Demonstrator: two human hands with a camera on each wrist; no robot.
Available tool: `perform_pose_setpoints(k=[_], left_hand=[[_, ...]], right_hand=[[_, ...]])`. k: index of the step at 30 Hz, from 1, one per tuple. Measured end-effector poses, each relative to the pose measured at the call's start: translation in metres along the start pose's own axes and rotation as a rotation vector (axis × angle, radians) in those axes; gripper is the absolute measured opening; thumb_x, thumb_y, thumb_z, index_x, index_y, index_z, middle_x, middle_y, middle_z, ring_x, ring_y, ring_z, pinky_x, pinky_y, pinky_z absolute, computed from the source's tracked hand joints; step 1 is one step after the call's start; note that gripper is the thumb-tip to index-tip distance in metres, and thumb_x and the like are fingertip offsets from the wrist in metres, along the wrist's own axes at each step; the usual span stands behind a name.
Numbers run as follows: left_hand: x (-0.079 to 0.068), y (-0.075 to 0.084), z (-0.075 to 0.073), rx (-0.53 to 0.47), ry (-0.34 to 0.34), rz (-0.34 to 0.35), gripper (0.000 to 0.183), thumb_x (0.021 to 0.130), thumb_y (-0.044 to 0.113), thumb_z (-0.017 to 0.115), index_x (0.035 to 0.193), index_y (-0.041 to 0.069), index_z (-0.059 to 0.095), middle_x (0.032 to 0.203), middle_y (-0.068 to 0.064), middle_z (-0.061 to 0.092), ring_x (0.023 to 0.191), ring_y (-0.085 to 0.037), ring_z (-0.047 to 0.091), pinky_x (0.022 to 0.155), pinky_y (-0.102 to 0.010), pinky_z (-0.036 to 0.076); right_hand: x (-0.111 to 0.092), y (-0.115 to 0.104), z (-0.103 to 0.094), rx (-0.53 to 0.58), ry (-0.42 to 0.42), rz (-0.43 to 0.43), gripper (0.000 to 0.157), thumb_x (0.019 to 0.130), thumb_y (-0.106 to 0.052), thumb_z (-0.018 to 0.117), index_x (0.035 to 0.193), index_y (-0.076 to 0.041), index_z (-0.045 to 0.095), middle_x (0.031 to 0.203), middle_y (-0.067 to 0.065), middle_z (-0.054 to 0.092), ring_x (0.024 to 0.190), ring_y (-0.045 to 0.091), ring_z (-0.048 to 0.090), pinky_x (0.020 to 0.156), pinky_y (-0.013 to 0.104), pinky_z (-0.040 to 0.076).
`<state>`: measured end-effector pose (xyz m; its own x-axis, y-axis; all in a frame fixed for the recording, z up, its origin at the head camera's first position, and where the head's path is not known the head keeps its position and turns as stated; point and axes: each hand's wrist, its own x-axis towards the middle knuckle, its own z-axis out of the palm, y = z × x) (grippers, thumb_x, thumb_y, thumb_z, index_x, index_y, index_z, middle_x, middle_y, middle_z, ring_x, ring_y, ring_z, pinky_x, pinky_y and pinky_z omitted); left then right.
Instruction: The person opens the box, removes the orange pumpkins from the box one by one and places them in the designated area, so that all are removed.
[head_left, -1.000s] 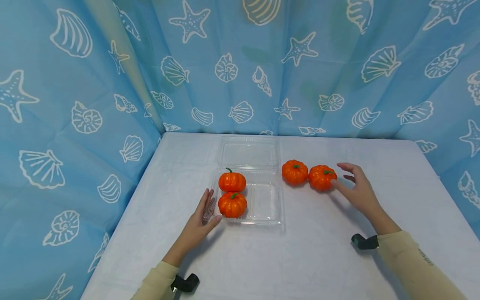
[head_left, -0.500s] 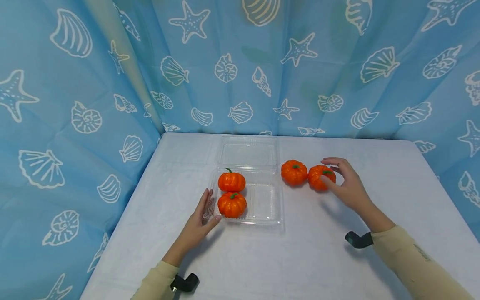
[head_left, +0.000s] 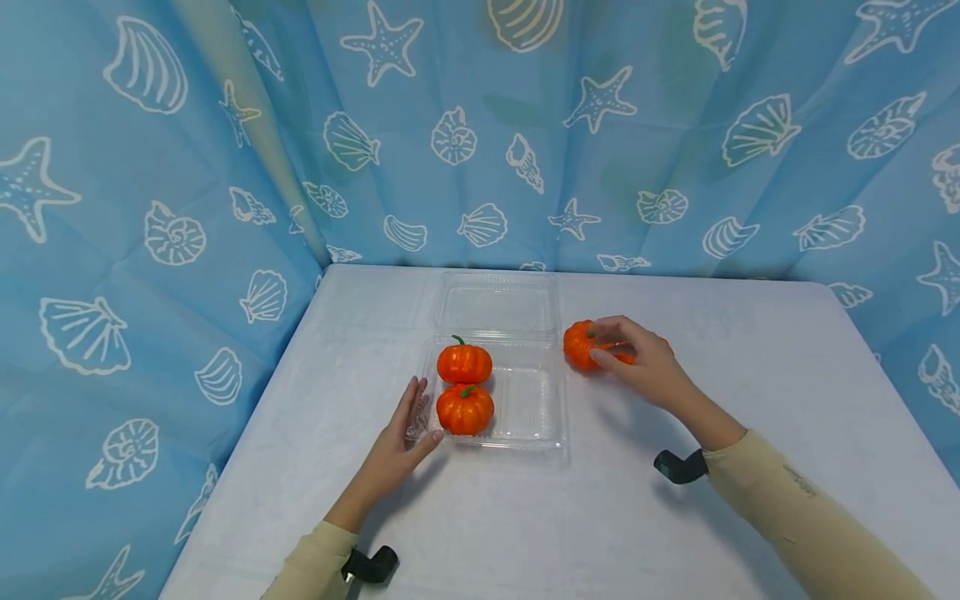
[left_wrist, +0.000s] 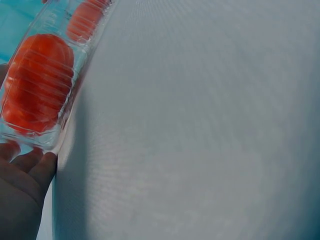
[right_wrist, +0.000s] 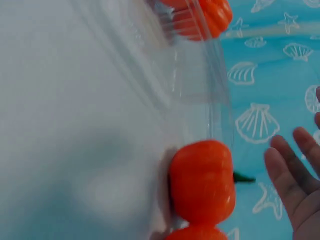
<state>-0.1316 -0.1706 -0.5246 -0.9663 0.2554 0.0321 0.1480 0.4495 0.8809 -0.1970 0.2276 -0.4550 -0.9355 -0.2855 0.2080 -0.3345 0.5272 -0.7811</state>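
Observation:
A clear plastic clamshell container (head_left: 528, 400) lies with its lid (head_left: 498, 307) folded back. In its left half sit two small orange pumpkins, the rear pumpkin (head_left: 464, 365) just behind the front pumpkin (head_left: 465, 410). My left hand (head_left: 396, 454) rests at the container's front left corner, fingers straight along its side wall; the left wrist view shows those fingertips (left_wrist: 46, 167) right at the wall. My right hand (head_left: 648, 367), fingers spread and holding nothing, is over two more pumpkins right of the container. It partly covers the nearer pumpkin (head_left: 577, 346) and mostly hides the other.
A white cloth covers the table (head_left: 525, 525). Behind it and on the left hangs a blue curtain (head_left: 450, 200) printed with white shells and starfish. Each wrist carries a small black camera, such as the right one (head_left: 681, 467).
My right hand has moved left, from beside the rightmost pumpkin to over the pumpkin nearer the container. My left hand and all the pumpkins have stayed in place.

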Motion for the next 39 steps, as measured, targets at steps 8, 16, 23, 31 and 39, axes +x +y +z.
perform_pose_setpoints(k=[8,16,23,31,39], left_hand=[[0.001,0.002,0.0,0.005,-0.002,0.007,0.094,0.096,0.032,0.071,0.165,0.018,0.009,0.168,0.0,0.024,0.154,-0.024,0.022,0.12,-0.054,0.02],[0.002,0.003,-0.001,0.003,-0.005,0.008,0.094,0.096,0.028,0.071,0.165,0.019,0.009,0.168,0.0,0.024,0.154,-0.023,0.022,0.12,-0.054,0.02],[0.002,0.003,-0.002,-0.001,-0.01,0.009,0.093,0.096,0.029,0.071,0.165,0.018,0.009,0.168,-0.001,0.023,0.154,-0.025,0.023,0.119,-0.056,0.021],[0.001,0.004,-0.002,-0.006,-0.014,0.02,0.093,0.096,0.028,0.071,0.165,0.017,0.01,0.168,0.001,0.023,0.154,-0.023,0.023,0.121,-0.054,0.021],[0.0,0.003,-0.002,-0.015,-0.016,0.026,0.093,0.096,0.028,0.071,0.165,0.018,0.01,0.168,0.0,0.023,0.153,-0.024,0.025,0.12,-0.055,0.021]], right_hand=[[0.018,-0.017,0.019,0.01,-0.104,-0.008,0.038,0.099,-0.027,0.068,0.134,-0.013,0.06,0.129,0.01,0.066,0.112,0.024,0.066,0.093,0.043,0.058],[0.039,-0.034,0.034,0.021,-0.192,0.042,0.04,0.1,-0.032,0.067,0.137,-0.017,0.059,0.126,0.008,0.067,0.111,0.026,0.066,0.094,0.045,0.057],[0.057,-0.043,0.048,0.035,-0.238,0.071,0.039,0.1,-0.035,0.066,0.135,-0.019,0.06,0.122,0.005,0.067,0.108,0.024,0.065,0.087,0.038,0.059],[0.072,-0.047,0.069,0.059,-0.3,0.12,0.041,0.099,-0.033,0.068,0.136,-0.017,0.061,0.123,0.008,0.066,0.102,0.025,0.067,0.083,0.035,0.06],[0.08,-0.047,0.09,0.083,-0.356,0.14,0.043,0.099,-0.031,0.068,0.139,-0.016,0.06,0.129,0.011,0.065,0.108,0.03,0.067,0.085,0.038,0.06]])
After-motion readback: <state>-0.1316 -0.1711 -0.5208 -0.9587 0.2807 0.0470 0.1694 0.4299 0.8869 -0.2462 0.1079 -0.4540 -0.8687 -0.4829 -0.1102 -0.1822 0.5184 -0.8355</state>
